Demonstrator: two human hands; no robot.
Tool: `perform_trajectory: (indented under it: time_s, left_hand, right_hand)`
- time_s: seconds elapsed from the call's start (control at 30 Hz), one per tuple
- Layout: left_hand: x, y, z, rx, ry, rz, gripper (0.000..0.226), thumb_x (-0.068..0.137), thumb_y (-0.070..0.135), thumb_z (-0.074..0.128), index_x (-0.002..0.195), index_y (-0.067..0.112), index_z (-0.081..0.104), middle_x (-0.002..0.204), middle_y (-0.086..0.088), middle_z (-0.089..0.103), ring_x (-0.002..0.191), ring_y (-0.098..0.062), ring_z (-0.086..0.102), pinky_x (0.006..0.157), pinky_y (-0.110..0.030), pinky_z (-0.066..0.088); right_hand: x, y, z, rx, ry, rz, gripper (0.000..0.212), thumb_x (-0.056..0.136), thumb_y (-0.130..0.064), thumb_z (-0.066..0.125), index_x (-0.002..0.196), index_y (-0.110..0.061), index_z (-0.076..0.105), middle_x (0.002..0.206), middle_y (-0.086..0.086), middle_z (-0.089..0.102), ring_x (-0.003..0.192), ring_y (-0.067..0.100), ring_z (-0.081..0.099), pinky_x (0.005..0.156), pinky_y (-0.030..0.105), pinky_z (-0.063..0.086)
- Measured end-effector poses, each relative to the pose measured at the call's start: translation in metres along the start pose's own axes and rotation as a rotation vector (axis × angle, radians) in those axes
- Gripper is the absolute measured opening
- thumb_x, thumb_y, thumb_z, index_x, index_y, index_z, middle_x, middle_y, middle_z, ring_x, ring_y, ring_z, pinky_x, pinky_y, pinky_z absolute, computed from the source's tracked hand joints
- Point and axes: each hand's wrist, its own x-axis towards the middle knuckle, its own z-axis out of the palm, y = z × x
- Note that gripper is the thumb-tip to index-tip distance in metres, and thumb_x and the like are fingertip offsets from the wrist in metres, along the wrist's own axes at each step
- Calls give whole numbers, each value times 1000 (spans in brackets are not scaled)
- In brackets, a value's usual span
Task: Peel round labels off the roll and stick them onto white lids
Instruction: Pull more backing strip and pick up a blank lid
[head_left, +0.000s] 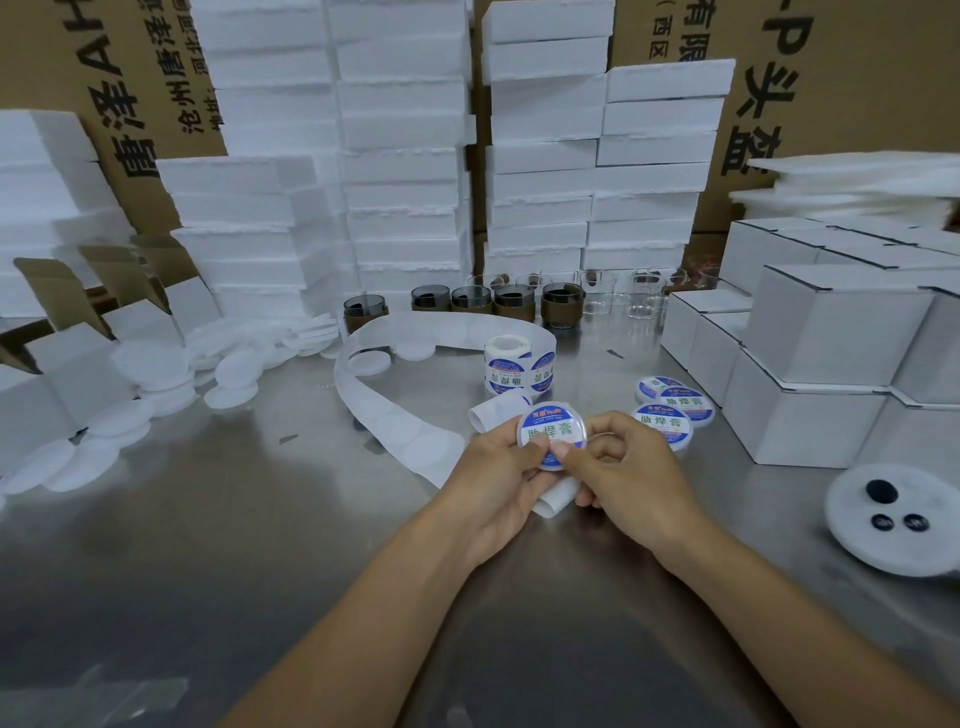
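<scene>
Open cartons (67, 338) far left, contents unseen. Bare lids (156, 395) heaped beside them. Label roll (511, 364) mid-table. Left hand (498, 478) and right hand (628, 478) both pinch one labelled lid (551, 434) — thumbs on label. Finished lids (670, 415) lie just right, before closed cartons (831, 332).

Two bare forearms fill the lower part of the frame: the left forearm (374, 597) rising from the bottom centre-left, the right forearm (779, 613) from the lower right corner. The left hand (498, 483) and right hand (634, 478) are bare too, with short-trimmed thumbnails (541, 443).
</scene>
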Motion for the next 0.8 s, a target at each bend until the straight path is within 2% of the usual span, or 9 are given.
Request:
perform_trajectory:
  time_s: [0.13,0.27,0.4,0.63,0.8]
  left_hand:
    - [0,-1,1,7,-1,9,29,96,1,44,123,-5,53,119,-28,61,112,-37,60,101,-47,45]
    - [-3,-1,3,21,-37,40,31,88,1,56,118,-5,55,110,-23,66,100,-28,66,93,-36,53]
    - [-5,-2,4,62,-37,69,37,86,-4,57,123,-5,53,105,-17,66,87,-21,66,89,-30,54]
    - [-6,0,5,76,-31,85,36,88,-8,53,124,-4,53,109,-17,66,89,-20,67,88,-29,54]
    - [-5,2,7,-22,-25,49,22,97,6,45,114,3,59,109,-17,70,99,-25,68,87,-31,55]
  right_hand:
    - [1,1,1,11,8,0,12,83,-15,68,85,-14,56,43,-9,59,36,1,49,40,12,38]
    - [1,-1,-1,104,36,43,17,84,-13,66,95,-15,53,42,-5,58,35,3,49,39,14,40]
    - [1,-2,-2,145,48,38,5,89,-18,60,91,-14,57,41,-2,58,35,6,50,39,16,42]
    - [3,0,-1,114,83,38,10,89,-21,60,84,-12,57,47,2,62,35,10,53,39,17,43]
    - [2,-1,-2,110,56,20,8,87,-23,62,84,-17,59,49,1,63,38,9,54,41,18,44]
